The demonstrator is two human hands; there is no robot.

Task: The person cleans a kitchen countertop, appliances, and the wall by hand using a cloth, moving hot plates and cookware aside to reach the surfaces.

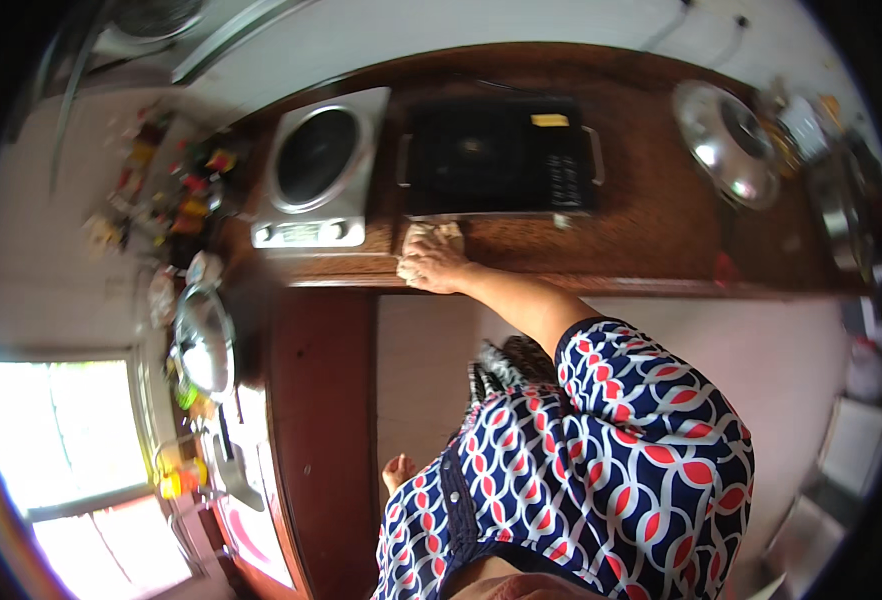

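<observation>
My right hand (435, 264) presses on a crumpled pale cloth (445, 231) at the front edge of the brown wooden counter (636, 247). Just behind the cloth stands a black flat-topped cooktop (478, 161) with a metal handle at each end and a yellow sticker. To the left of the cloth sits a silver single hot plate (317, 161) with a round dark plate and knobs along its front. Low beside my body hangs my left hand (398, 472), partly hidden by my patterned garment; its finger pose is unclear.
A domed metal lid (726, 142) lies at the counter's right, near blurred metal vessels (846, 217). A shiny steel bowl (205, 341) stands on the left-hand counter. Several colourful packets and containers (197, 199) crowd the left corner. A bright window (66, 435) is at far left.
</observation>
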